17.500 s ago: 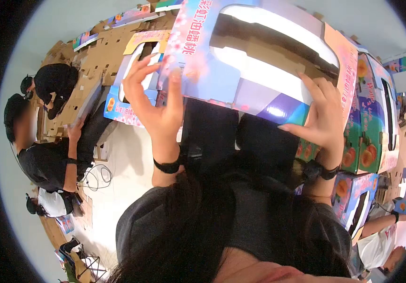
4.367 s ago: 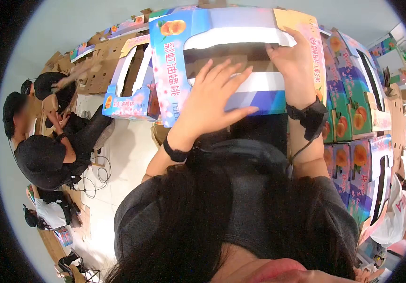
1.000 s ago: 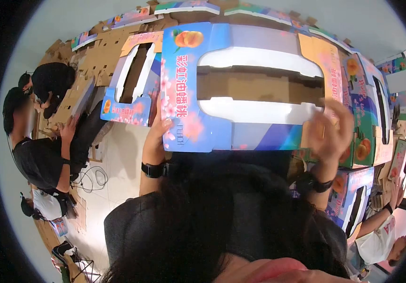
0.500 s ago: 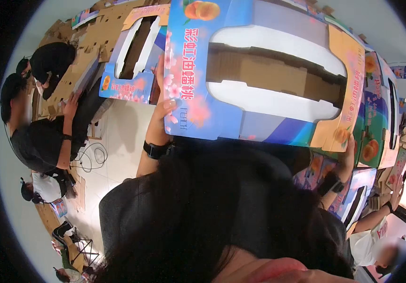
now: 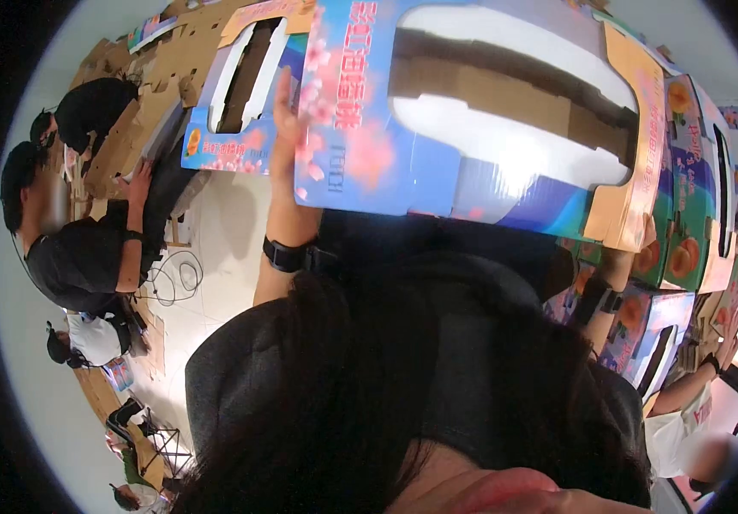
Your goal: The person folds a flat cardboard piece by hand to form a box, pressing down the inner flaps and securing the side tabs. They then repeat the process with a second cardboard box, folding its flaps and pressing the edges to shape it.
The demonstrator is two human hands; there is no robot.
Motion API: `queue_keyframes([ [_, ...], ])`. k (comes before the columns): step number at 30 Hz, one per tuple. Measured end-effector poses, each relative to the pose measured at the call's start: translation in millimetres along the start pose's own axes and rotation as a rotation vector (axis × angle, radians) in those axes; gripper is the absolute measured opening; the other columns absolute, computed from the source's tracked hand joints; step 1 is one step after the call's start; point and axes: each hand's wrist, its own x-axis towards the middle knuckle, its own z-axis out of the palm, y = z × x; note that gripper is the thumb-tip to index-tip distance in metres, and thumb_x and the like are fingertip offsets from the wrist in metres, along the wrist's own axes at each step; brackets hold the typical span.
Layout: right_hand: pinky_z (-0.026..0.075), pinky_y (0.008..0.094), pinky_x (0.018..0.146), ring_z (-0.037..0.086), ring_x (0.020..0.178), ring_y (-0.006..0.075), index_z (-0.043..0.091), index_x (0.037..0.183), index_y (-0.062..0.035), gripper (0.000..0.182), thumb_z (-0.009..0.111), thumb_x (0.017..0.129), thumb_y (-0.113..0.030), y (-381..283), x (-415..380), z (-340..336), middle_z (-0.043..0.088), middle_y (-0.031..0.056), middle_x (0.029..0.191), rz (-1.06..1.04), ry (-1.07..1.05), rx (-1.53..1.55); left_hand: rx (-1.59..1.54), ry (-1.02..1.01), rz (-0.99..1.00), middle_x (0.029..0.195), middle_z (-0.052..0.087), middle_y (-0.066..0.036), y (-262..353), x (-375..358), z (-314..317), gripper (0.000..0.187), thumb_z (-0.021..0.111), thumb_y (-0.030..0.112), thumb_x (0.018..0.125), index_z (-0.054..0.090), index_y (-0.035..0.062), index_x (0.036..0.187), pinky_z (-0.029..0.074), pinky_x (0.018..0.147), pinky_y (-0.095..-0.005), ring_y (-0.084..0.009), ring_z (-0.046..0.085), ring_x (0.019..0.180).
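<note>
A printed cardboard fruit box, blue and pink with blossoms and a long cut-out in its face, is held up between my two hands. Through the cut-out I see its brown inside. My left hand lies along the box's left side, a finger pointing up and the others partly hidden. At the lower right corner, beside the orange end panel, my right hand supports the box, with its fingers mostly hidden behind it. Dark bands circle both wrists.
Another printed box stands behind to the left. Green peach boxes are stacked at right, above a purple box. People in dark clothes work at left; a person in white is at lower right. A cable lies on the floor.
The box has shifted upward in view and slightly right. My left thumb has left its printed face, and that hand now lies along the side. My right hand has moved slightly left.
</note>
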Motion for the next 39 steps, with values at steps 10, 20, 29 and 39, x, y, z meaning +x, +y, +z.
queue_keyframes([
  [10,0.050,0.0351,0.095,0.055,0.117,0.0204,0.045,0.138,-0.0087,0.053,0.066,0.097,-0.034,-1.9,-40.0,33.2,0.054,0.0079,0.124,0.014,-0.012,0.081,-0.327,0.323,0.253,0.140,0.053,-0.024,43.4,39.1,7.4,0.077,0.047,0.066,0.092,0.049,0.0025,0.136,0.034,0.114,-0.0505,-0.0369,0.041,0.140],
  [20,0.048,0.0379,0.098,0.054,0.119,0.0235,0.046,0.138,-0.0064,0.053,0.063,0.097,-0.035,-1.3,-58.2,44.2,0.053,0.0105,0.128,0.002,-0.042,0.130,0.064,0.416,0.201,0.154,0.036,-0.016,-8.6,-21.7,89.0,0.064,0.048,0.037,0.103,0.022,0.0069,0.154,0.026,0.120,-0.0463,-0.0277,0.037,0.142],
  [29,0.046,0.0404,0.101,0.054,0.121,0.0263,0.046,0.138,-0.0044,0.054,0.061,0.097,-0.037,-10.6,-79.2,51.5,0.053,0.0128,0.131,-0.020,-0.064,0.162,0.111,0.088,0.226,0.158,0.020,-0.013,-18.1,-21.6,107.2,0.109,0.073,0.006,0.088,-0.011,0.0129,0.156,0.019,0.120,-0.0419,-0.0248,0.026,0.144],
  [39,0.044,0.0432,0.104,0.054,0.123,0.0294,0.047,0.137,-0.0021,0.056,0.059,0.097,-0.039,-32.4,-88.4,61.6,0.052,0.0153,0.135,-0.078,-0.081,0.182,0.039,0.061,0.043,0.143,0.046,-0.008,-42.8,-14.0,95.9,0.062,0.060,0.029,0.100,0.025,0.0132,0.150,0.040,0.109,-0.0450,-0.0239,0.048,0.130],
])
